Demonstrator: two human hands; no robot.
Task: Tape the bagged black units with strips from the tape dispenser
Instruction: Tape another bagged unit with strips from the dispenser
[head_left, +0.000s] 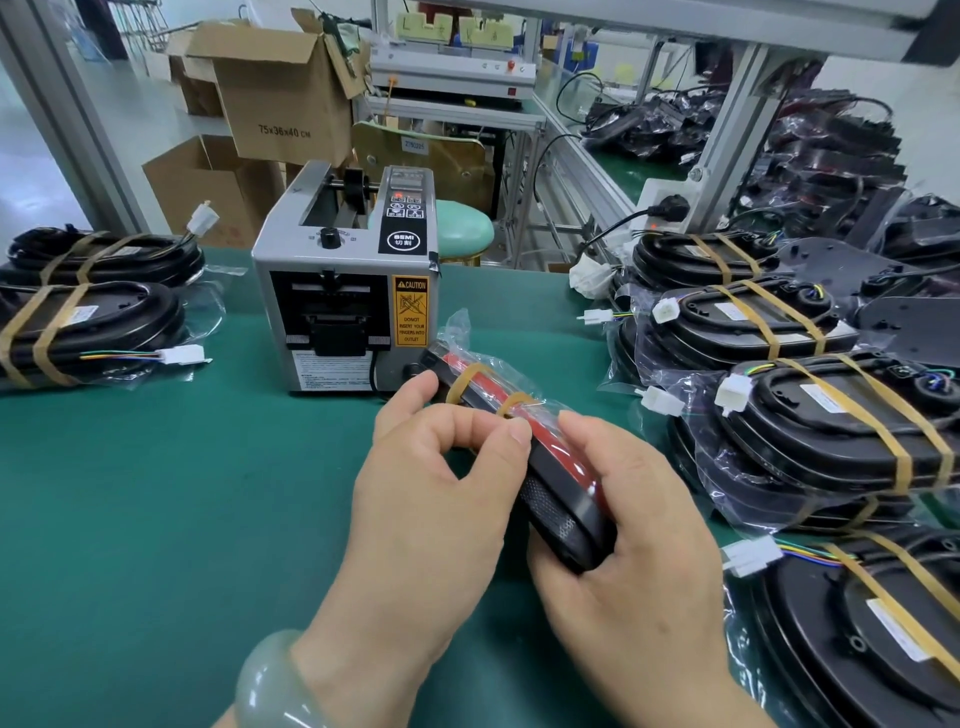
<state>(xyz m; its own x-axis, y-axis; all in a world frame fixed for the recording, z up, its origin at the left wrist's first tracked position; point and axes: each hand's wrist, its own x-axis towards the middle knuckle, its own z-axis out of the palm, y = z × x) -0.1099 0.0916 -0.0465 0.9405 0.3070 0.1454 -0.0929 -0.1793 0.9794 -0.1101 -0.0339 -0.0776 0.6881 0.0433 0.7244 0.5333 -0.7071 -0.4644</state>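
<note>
The thumb and forefinger of the left hand pinch a tan tape strip on the upper edge of the bagged unit. The right hand curls round its near end and holds it on edge over the middle of the desk, just in front of the tape dispenser. I think the strip should be drawn tight, then rubbed flat over the bag.

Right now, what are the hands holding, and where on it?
Both hold one bagged black unit: the right hand cradles its near end, the left hand pinches its upper edge by a tape strip.
</note>
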